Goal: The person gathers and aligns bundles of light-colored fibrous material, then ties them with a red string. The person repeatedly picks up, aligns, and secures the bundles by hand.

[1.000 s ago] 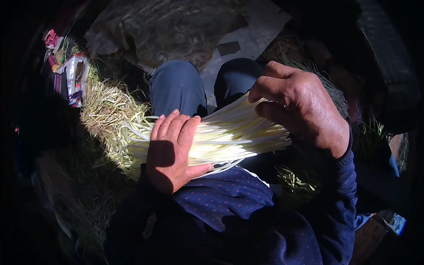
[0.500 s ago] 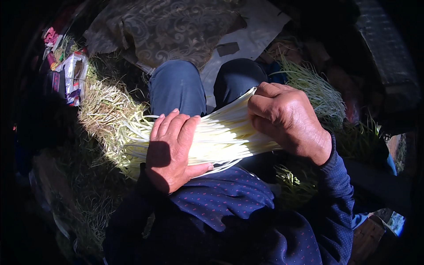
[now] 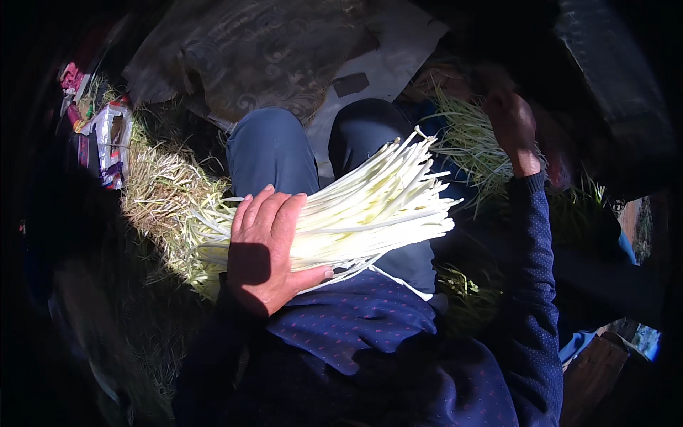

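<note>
A thick bundle of long, thin, pale yellow-white vegetable stalks [image 3: 377, 213] lies across my lap, its loose ends fanned out to the right. My left hand [image 3: 267, 245] grips it from above, fingers over the far side and thumb stretched along the near side. Off to the upper right, my right hand [image 3: 512, 128] is away from the bundle, beside a heap of greenish-white stalks [image 3: 469, 142]. Shade and blur hide its fingers, so I cannot tell whether it holds anything.
Dry, straw-like stalks [image 3: 160, 192] are heaped at the left, touching the bundle's left end. Beyond my knees [image 3: 274, 146] lie a patterned sheet [image 3: 263, 57] and a pale board [image 3: 398, 50]. A white box [image 3: 114, 139] stands at the far left. Loose greens [image 3: 462, 281] lie right of my lap.
My right hand has let go of the bundle's right end and moved up and right to the stalk heap. The bundle's right end now spreads loosely. My left hand stays on it.
</note>
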The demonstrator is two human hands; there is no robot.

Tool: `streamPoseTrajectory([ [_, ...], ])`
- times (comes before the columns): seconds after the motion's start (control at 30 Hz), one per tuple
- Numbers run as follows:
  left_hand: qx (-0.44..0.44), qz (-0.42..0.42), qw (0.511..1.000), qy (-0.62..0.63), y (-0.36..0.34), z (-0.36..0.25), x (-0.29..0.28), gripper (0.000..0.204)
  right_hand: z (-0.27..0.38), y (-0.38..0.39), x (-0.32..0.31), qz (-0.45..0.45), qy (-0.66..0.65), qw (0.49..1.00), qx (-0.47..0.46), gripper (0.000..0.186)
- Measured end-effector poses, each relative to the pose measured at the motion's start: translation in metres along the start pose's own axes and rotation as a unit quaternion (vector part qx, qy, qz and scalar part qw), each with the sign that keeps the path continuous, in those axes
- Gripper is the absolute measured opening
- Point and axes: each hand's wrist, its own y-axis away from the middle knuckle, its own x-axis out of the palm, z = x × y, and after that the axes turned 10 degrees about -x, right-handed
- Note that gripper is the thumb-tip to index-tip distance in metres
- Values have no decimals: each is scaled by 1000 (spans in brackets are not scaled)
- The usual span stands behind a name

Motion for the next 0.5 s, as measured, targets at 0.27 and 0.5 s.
streamPoseTrajectory([
  [0.27, 18, -6, 1000, -10, -2, 3, 0, 105, -11, 34, 14, 105, -494, 859, 81, 52],
  [0.5, 67, -17, 997, -22, -7, 5, 0, 103, 90, 42, -1, 217, -555, 803, -26, 38],
])
